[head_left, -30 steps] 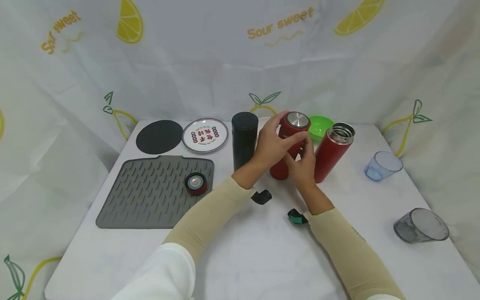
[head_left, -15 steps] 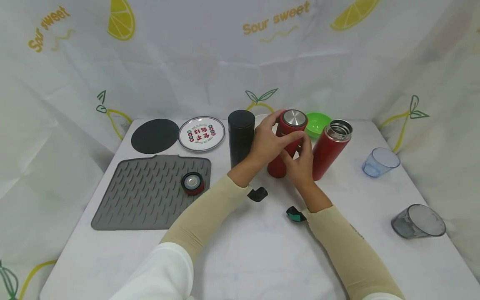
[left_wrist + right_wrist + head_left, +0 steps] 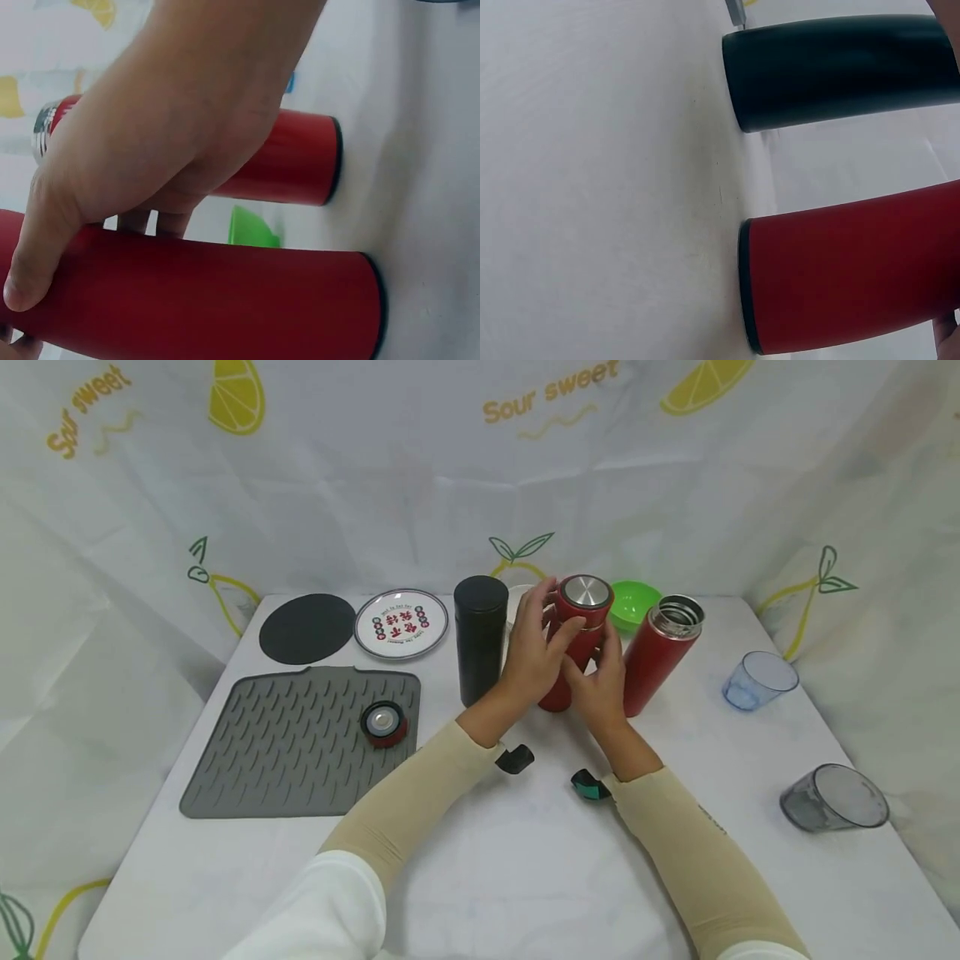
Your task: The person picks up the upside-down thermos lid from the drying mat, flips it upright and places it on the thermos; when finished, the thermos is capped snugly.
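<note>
As both grip, red flask (image 3: 573, 643) btwn hands.

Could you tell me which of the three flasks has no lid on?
The red flask on the right: its steel mouth is open. The middle red flask, held by both hands, and the black flask are capped.

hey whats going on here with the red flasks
A person has both hands on the capped red flask standing mid-table: the left hand wraps its upper part near the lid, the right hand holds lower down. Beside it stand an open red flask and a black flask. A loose lid lies on the grey mat.
</note>
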`<state>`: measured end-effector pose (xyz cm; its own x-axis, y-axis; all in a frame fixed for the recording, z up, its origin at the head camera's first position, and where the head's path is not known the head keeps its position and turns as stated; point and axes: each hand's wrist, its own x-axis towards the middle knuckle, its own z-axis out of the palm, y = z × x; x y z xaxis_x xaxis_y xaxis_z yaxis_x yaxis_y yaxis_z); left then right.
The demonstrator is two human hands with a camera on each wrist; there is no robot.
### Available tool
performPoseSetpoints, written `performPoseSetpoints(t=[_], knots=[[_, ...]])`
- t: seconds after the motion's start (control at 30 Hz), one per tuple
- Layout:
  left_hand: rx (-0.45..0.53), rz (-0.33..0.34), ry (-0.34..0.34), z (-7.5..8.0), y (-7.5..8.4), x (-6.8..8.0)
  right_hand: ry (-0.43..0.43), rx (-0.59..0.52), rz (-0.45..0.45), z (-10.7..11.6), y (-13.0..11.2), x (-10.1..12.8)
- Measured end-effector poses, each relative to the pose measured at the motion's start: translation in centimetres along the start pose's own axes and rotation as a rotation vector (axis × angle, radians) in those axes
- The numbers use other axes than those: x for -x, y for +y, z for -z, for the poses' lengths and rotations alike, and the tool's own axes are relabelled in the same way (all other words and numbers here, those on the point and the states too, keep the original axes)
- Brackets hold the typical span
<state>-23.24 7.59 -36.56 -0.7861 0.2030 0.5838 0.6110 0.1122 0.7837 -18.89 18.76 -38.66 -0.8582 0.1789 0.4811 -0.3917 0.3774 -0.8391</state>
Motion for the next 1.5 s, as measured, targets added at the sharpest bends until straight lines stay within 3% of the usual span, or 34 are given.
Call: performPoseSetpoints(t=[0.1,0.3,0.47,0.6,0.7,0.8,0.93,1.17,1.3,1.5], knots=[[0.001,0.014,-0.031,-0.2,0.3,0.2,0.000,0.011,-0.001,0.0,0.1,0.1],[0.037,0.181,-0.096,-1.1,1.1,-1.3,0.007,0.022,0.081,0.1,0.4,0.0],[0.007,0.240,-0.047,-1.4,0.9,-1.9,0.010,0.039,0.073,0.2,0.3,0.0],[-0.012,0.165,0.053,-1.3,0.9,-0.3,0.001,0.046,0.038,0.4,0.2,0.2],[-0.026,0.073,0.107,-1.4,1.1,0.6,0.009,0.042,0.021,0.5,2.1,-0.1],[-0.036,0.024,0.112,-1.4,1.1,0.9,0.014,0.035,0.027,0.3,4.0,-0.5],[-0.025,0.050,0.059,-1.4,1.3,0.8,0.009,0.033,0.040,-0.2,4.5,-0.6],[-0.007,0.210,-0.040,-1.6,1.1,-1.7,0.021,0.010,0.100,-0.5,4.6,-0.8],[0.032,0.220,0.016,-1.5,0.5,-1.6,0.007,0.052,0.086,-0.2,4.6,-0.8],[0.086,0.100,0.139,-1.2,0.1,0.7,0.012,0.049,0.054,-0.3,4.6,-0.7]])
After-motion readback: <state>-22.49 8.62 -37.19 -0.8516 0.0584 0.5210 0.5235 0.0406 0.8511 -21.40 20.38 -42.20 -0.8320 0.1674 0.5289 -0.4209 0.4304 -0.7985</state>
